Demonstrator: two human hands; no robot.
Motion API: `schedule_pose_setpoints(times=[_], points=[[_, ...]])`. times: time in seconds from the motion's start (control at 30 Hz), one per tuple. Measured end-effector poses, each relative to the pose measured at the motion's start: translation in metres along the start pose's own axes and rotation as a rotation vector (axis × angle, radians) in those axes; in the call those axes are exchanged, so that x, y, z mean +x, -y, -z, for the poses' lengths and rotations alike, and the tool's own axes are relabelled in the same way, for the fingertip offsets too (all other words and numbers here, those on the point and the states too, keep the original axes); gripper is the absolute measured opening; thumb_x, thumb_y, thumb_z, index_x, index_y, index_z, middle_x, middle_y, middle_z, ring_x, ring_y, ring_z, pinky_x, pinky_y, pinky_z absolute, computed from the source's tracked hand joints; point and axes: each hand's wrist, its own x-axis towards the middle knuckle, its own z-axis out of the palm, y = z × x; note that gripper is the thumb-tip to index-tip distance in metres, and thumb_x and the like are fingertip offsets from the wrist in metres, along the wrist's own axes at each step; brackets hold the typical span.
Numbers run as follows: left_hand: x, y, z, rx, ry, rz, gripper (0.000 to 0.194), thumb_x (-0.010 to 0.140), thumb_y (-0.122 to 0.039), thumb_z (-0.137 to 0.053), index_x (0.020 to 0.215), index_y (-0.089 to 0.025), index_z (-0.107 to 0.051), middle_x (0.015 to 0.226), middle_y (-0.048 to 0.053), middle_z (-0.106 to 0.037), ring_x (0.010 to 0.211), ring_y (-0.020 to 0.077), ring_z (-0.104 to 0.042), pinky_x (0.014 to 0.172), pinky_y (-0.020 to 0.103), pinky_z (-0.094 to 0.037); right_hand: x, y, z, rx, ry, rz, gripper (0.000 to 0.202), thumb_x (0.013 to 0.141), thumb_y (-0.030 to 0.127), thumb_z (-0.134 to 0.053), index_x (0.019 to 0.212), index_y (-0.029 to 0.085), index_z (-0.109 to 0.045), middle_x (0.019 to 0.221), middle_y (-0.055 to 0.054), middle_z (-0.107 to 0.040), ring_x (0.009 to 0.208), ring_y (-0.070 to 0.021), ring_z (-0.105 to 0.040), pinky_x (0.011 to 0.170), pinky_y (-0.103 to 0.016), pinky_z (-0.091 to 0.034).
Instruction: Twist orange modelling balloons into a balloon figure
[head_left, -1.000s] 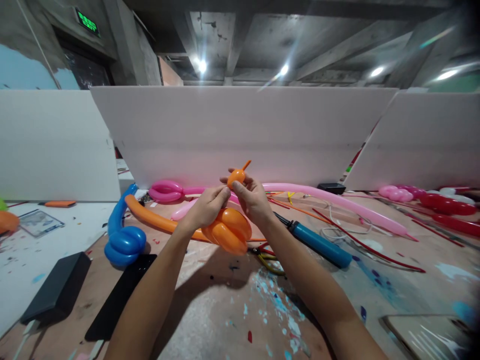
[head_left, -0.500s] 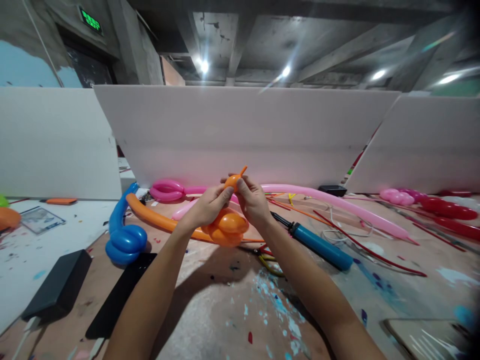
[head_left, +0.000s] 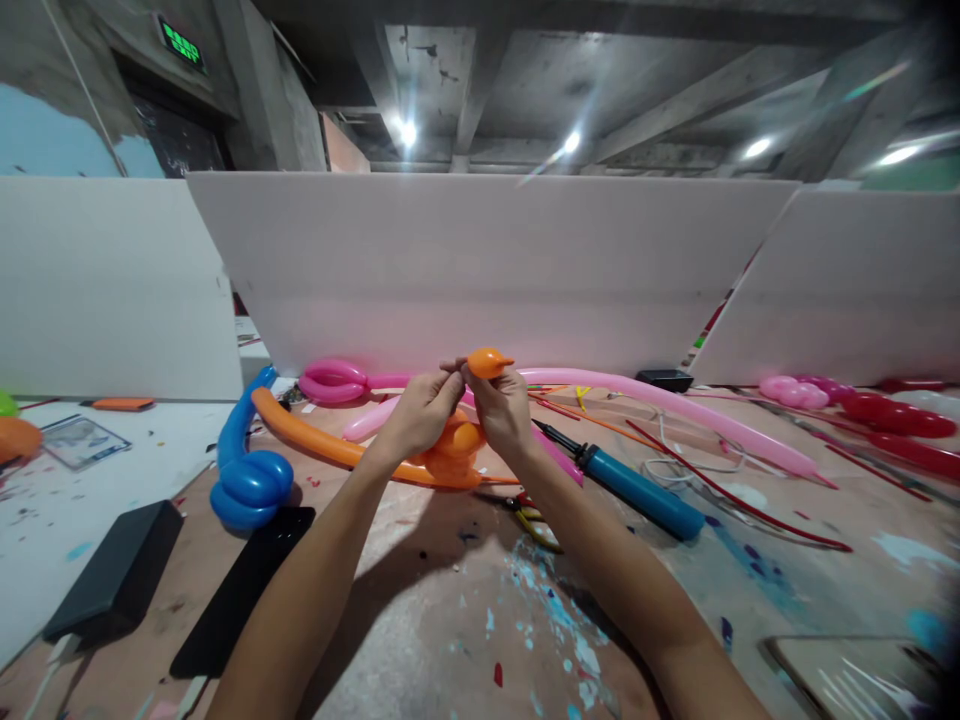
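An orange long twisting balloon (head_left: 487, 362) is pinched between my two hands above the table, its small end bubble and thin tip pointing right. My left hand (head_left: 427, 405) closes its fingers and thumb on it from the left. My right hand (head_left: 504, 405) grips it at the base of the end bubble. Below the hands hang more bubbles of orange balloon (head_left: 457, 445). Behind them on the table lie a long orange balloon (head_left: 307, 430) and pink balloons (head_left: 660, 400). Whether the orange pieces are joined is hidden by my hands.
Left of my arms lie a twisted blue balloon (head_left: 251, 487), a black phone (head_left: 240, 600) and a dark power bank (head_left: 116, 570). On the right are a blue hand pump (head_left: 641, 492), yellow-handled scissors (head_left: 529, 515) and another phone (head_left: 847, 675). White boards (head_left: 487, 270) stand behind.
The balloon's end bubble has swung right, its tip turning from upward to sideways. My fingers have shifted along it, and the bubbles below look more covered by my hands.
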Motion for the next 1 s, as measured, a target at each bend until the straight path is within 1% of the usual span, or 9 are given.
schedule_pose_setpoints(times=[0.13,0.27,0.37,0.5,0.6,0.7,0.8,0.9,1.0], points=[[0.001,0.001,0.000,-0.002,0.023,0.035,0.044,0.092,-0.047,-0.038,0.058,-0.018,-0.035,0.052,-0.004,-0.034,0.047,0.0076,-0.030,0.045,0.024,-0.021,0.001,0.002,-0.002,-0.023,-0.010,-0.044,0.024,0.071,0.038,-0.076,0.083,0.019,-0.072,0.085,-0.006,-0.075,0.093,-0.0230,-0.069,0.088,-0.038,-0.053],[0.002,0.001,0.005,0.008,0.025,0.036,0.036,0.090,-0.038,-0.039,0.060,-0.018,-0.038,0.053,-0.004,-0.037,0.048,0.0080,-0.032,0.047,0.024,-0.024,0.002,0.007,-0.004,0.046,0.015,-0.126,0.041,0.066,0.033,-0.080,0.103,0.022,-0.066,0.094,-0.003,-0.074,0.093,-0.0192,-0.068,0.093,-0.037,-0.051],[0.001,-0.001,0.010,-0.052,0.080,0.044,0.032,0.088,-0.036,-0.042,0.062,-0.018,-0.039,0.054,-0.005,-0.037,0.049,0.0078,-0.032,0.048,0.023,-0.025,0.002,0.009,-0.004,0.062,0.030,-0.107,0.043,0.072,0.038,-0.076,0.110,0.023,-0.063,0.100,-0.004,-0.073,0.095,-0.0177,-0.067,0.092,-0.035,-0.050],[0.001,-0.004,0.011,-0.143,0.110,0.030,0.037,0.089,-0.051,-0.045,0.078,-0.016,-0.050,0.060,-0.005,-0.037,0.052,0.0082,-0.032,0.049,0.023,-0.026,0.002,0.006,-0.002,0.010,0.064,-0.112,0.041,0.077,0.046,-0.071,0.110,0.023,-0.065,0.105,-0.006,-0.072,0.087,-0.0167,-0.066,0.085,-0.033,-0.051],[0.002,-0.002,0.011,-0.157,0.102,0.026,0.044,0.088,-0.059,-0.045,0.085,-0.016,-0.052,0.064,-0.004,-0.039,0.054,0.0085,-0.033,0.049,0.023,-0.027,0.003,0.006,0.000,0.009,0.089,-0.106,0.037,0.080,0.049,-0.066,0.106,0.022,-0.067,0.111,-0.007,-0.070,0.094,-0.0180,-0.065,0.085,-0.033,-0.050],[0.002,0.001,0.012,-0.154,0.125,0.026,0.043,0.088,-0.058,-0.047,0.086,-0.016,-0.053,0.065,-0.004,-0.039,0.055,0.0085,-0.033,0.049,0.023,-0.026,0.003,0.010,0.000,0.034,0.084,-0.073,0.033,0.081,0.045,-0.067,0.106,0.025,-0.068,0.107,-0.005,-0.071,0.097,-0.0187,-0.065,0.082,-0.032,-0.050],[0.001,0.002,0.012,-0.146,0.130,0.012,0.043,0.088,-0.057,-0.048,0.083,-0.015,-0.053,0.064,-0.003,-0.038,0.055,0.0087,-0.034,0.049,0.023,-0.026,0.002,0.013,-0.001,0.019,0.082,-0.077,0.031,0.078,0.045,-0.070,0.101,0.024,-0.069,0.101,-0.004,-0.073,0.091,-0.0188,-0.066,0.076,-0.031,-0.051],[0.000,-0.001,0.009,-0.134,0.088,-0.046,0.041,0.089,-0.055,-0.047,0.077,-0.015,-0.052,0.063,-0.003,-0.040,0.055,0.0088,-0.035,0.051,0.023,-0.028,0.001,0.010,-0.003,0.017,0.072,-0.063,0.030,0.079,0.047,-0.068,0.099,0.024,-0.070,0.099,-0.005,-0.073,0.090,-0.0190,-0.066,0.077,-0.032,-0.052],[0.000,-0.005,0.005,-0.066,0.035,-0.088,0.042,0.091,-0.051,-0.045,0.069,-0.015,-0.050,0.060,-0.003,-0.041,0.054,0.0086,-0.036,0.052,0.024,-0.029,0.000,0.005,-0.004,0.031,0.051,-0.003,0.023,0.082,0.042,-0.067,0.094,0.024,-0.071,0.094,-0.004,-0.073,0.090,-0.0183,-0.067,0.079,-0.033,-0.052]])
